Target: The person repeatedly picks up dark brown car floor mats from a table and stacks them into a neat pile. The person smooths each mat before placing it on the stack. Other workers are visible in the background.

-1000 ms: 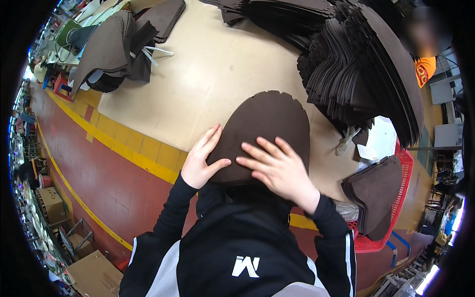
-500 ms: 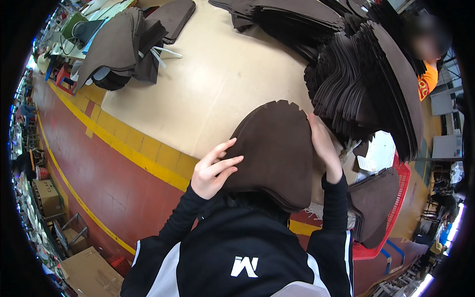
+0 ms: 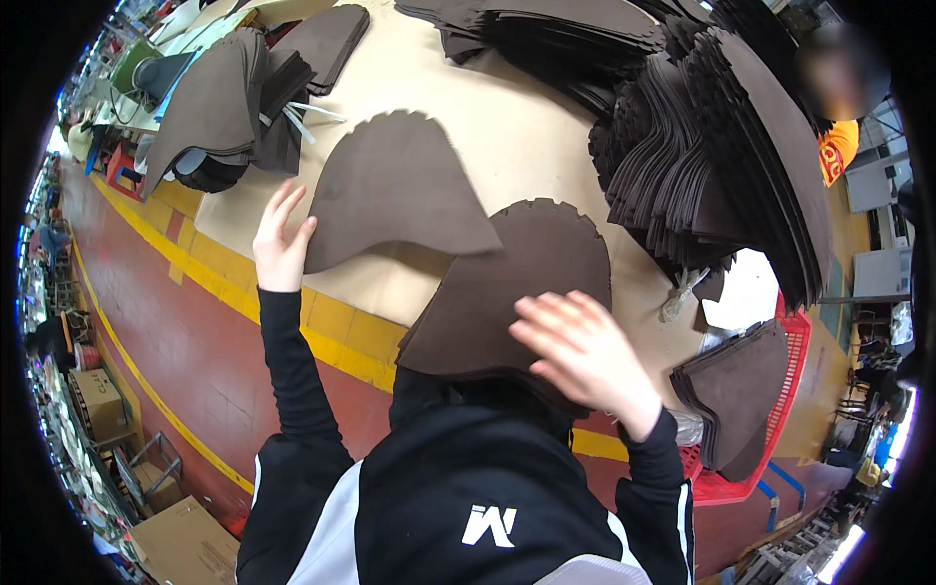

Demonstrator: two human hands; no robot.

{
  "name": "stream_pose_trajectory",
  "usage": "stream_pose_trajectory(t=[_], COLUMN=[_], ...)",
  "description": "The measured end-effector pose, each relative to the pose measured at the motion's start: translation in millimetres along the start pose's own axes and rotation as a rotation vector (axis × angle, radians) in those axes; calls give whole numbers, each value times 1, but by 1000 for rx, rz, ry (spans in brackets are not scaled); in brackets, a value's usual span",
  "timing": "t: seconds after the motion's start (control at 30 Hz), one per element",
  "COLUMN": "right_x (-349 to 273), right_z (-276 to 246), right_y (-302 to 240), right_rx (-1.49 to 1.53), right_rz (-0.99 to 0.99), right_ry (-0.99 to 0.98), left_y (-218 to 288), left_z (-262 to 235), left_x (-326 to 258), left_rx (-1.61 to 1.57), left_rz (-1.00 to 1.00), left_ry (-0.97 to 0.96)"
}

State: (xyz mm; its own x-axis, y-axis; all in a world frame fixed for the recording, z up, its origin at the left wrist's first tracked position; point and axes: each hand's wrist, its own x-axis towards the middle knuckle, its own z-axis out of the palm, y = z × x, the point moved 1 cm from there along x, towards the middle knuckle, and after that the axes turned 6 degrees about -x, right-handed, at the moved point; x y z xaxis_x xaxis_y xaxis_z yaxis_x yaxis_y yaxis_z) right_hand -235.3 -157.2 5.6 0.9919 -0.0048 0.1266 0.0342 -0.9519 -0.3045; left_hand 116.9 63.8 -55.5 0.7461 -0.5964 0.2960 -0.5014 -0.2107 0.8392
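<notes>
A dark brown shoe-upper-shaped sheet, notched along its curved far edge, is at the middle left of the table, slightly blurred. My left hand is at its left edge, fingers spread; whether the thumb touches the sheet I cannot tell. One corner of that sheet overlaps a small stack of like sheets at the table's near edge, in front of my body. Over the right part of this stack is my right hand, palm down, fingers stretched out and gripping nothing.
Large fanned piles of brown sheets fill the table's right side. Another bundle with white ties sits at the far left. A red basket with more sheets stands right. A person in orange is at the far right.
A single sheet has come off the stack and moved left with my left hand. My right hand has left the stack's right edge and moved over its near part.
</notes>
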Motion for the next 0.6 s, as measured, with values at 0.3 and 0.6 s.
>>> stream_pose_trajectory(t=[0.3,0.6], right_x=[45,60], right_z=[36,26], right_y=[24,112], right_rx=[-162,329], right_rz=[19,454], right_ry=[-5,59], left_y=[75,100], left_z=[83,98], left_x=[-103,-115], left_rx=[32,87], left_rz=[52,57], left_ry=[-433,-426])
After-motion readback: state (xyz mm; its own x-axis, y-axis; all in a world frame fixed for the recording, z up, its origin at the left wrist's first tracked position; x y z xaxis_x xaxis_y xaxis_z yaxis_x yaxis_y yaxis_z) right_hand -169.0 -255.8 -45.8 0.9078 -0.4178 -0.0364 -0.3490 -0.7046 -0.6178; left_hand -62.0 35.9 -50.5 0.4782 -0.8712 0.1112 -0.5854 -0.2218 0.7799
